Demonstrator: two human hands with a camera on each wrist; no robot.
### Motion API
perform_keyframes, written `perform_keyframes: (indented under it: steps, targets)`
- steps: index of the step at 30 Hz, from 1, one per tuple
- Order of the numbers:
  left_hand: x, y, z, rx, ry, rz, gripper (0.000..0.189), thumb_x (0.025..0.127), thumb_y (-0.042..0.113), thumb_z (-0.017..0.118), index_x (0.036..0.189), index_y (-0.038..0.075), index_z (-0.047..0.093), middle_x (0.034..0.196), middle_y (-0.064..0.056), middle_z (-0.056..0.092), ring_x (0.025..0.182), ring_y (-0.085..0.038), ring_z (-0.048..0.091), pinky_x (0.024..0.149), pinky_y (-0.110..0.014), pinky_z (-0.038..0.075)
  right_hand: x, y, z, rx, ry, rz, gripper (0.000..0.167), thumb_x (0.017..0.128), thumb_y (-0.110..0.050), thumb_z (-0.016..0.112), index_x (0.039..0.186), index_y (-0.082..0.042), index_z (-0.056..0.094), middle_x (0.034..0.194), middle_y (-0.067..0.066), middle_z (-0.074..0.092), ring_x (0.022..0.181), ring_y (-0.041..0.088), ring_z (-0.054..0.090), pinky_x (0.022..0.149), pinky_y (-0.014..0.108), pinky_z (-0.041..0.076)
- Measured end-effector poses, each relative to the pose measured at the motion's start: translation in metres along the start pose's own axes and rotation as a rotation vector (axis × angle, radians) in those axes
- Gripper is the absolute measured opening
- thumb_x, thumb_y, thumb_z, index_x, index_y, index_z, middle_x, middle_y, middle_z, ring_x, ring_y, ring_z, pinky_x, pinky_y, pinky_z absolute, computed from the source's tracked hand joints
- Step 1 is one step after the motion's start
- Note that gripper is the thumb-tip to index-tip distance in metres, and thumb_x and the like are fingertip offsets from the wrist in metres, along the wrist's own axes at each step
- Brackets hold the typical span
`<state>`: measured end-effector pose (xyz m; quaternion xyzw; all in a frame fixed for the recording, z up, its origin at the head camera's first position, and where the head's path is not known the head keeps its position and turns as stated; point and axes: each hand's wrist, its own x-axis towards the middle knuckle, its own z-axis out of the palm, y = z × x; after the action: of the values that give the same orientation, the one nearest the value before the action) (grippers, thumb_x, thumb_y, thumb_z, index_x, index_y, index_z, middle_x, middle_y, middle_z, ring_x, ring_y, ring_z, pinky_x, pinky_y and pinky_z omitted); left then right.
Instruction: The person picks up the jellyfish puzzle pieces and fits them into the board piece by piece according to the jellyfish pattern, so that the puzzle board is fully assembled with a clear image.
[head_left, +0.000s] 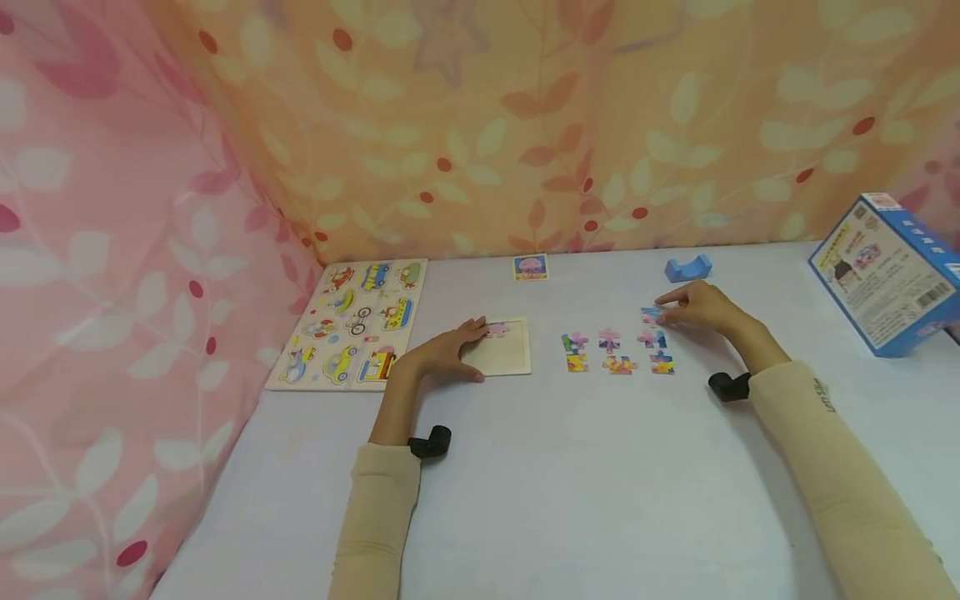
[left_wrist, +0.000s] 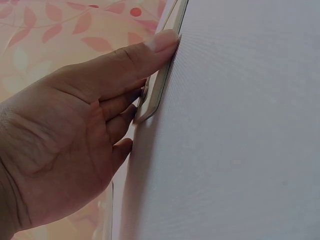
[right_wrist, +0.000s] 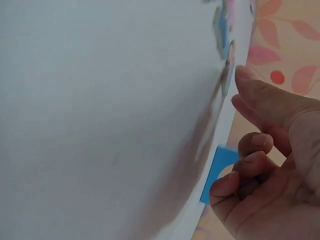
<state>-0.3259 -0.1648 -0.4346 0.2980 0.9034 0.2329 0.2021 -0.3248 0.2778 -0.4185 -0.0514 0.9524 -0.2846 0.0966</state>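
Note:
My left hand [head_left: 447, 348] holds a small pale puzzle tray [head_left: 510, 363] at its left side. Its thumb lies along the near edge, with the fingers at the far left corner. One pink jigsaw piece [head_left: 497, 331] sits inside, by those fingertips. In the left wrist view, the thumb presses the rim of the tray [left_wrist: 159, 92]. My right hand [head_left: 701, 307] is over the far right jigsaw piece [head_left: 649, 315], thumb and index fingertips parted beside it. Seen from the right wrist, those fingertips are close to the piece [right_wrist: 228, 77], and the other fingers curl inward.
Several jigsaw pieces [head_left: 619, 365] lie in rows right of the tray. A wooden picture board [head_left: 315, 379] is at the left, a small picture card [head_left: 531, 267] at the back. A blue notched block [head_left: 687, 269] and a blue-and-white box [head_left: 885, 275] stand at the right.

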Motion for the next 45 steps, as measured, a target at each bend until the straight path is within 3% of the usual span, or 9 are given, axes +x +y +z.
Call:
perform_keyframes:
  steps: [14,24,32,39,45]
  targets:
    - [-0.002,0.002,0.003,-0.003,-0.003,-0.008,0.092,0.074,0.036,0.075,0.147,0.015,0.022,0.156,0.004,0.009,0.144,-0.018,0.003,0.116,-0.044,0.01,-0.007,0.009,0.002,-0.016,0.028,-0.045,0.037,0.08,-0.021,0.069,0.11,-0.001,0.065,0.057,-0.001,0.04,0.065,0.017,0.039,0.061,0.028,0.031]
    - [-0.004,0.002,0.002,-0.013,0.002,-0.016,0.092,0.074,0.035,0.075,0.147,0.015,0.022,0.156,0.004,0.009,0.144,-0.018,0.003,0.116,-0.043,0.01,-0.002,0.008,0.003,-0.062,0.029,-0.129,0.032,0.08,-0.019,0.068,0.107,-0.002,0.066,0.06,0.0,0.038,0.061,0.015,0.037,0.057,0.028,0.029]
    - [-0.001,0.002,0.003,-0.009,0.002,-0.014,0.092,0.074,0.036,0.075,0.147,0.016,0.022,0.156,0.005,0.008,0.144,-0.017,0.003,0.117,-0.042,0.009,0.0,0.006,0.004,-0.104,0.005,-0.208,0.028,0.08,-0.01,0.065,0.105,0.004,0.063,0.06,0.0,0.037,0.059,0.013,0.035,0.055,0.026,0.029]
    - [0.0,0.001,0.0,-0.006,0.003,-0.025,0.093,0.073,0.037,0.075,0.147,0.018,0.021,0.156,0.005,0.008,0.144,-0.018,0.003,0.116,-0.042,0.01,0.008,-0.016,0.006,-0.077,0.042,-0.249,0.029,0.083,-0.012,0.062,0.107,0.004,0.063,0.061,0.0,0.034,0.057,0.013,0.033,0.053,0.026,0.027]
    - [-0.001,0.0,0.001,-0.014,0.0,-0.015,0.093,0.073,0.038,0.075,0.147,0.018,0.022,0.156,0.005,0.009,0.144,-0.017,0.002,0.116,-0.043,0.009,0.027,-0.059,0.033,-0.038,0.007,-0.355,0.026,0.082,-0.011,0.064,0.104,0.002,0.066,0.062,0.001,0.037,0.061,0.015,0.036,0.058,0.028,0.03]
